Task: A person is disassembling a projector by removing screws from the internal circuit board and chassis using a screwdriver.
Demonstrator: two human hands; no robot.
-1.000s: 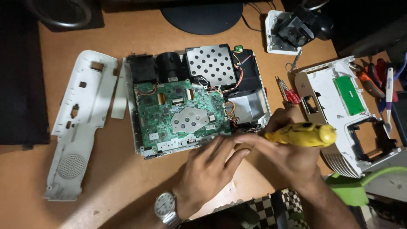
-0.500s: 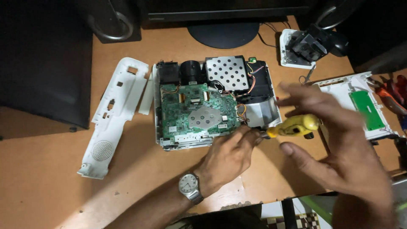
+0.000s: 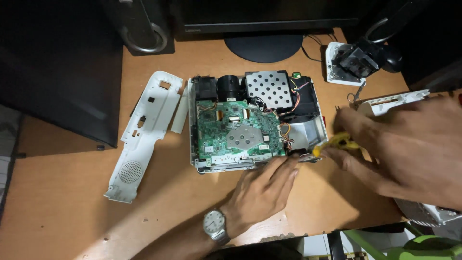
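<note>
Left hand (image 3: 262, 190): mine, fingers loose, gripping nothing, tips on the lower right corner of the opened device (image 3: 255, 120) at frame centre.
Right hand (image 3: 409, 149): I have it clenched round the yellow screwdriver (image 3: 337, 143), tip at that corner.
Circuit board (image 3: 236, 127): green, with a square grey metal plate in the middle.
Side cover (image 3: 144, 130): white, left on the counter (image 3: 62, 207).

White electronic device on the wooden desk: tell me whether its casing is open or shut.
Open. The white electronic device shows its green circuit board and perforated metal plate bare, and a white cover panel lies apart on the desk.
</note>
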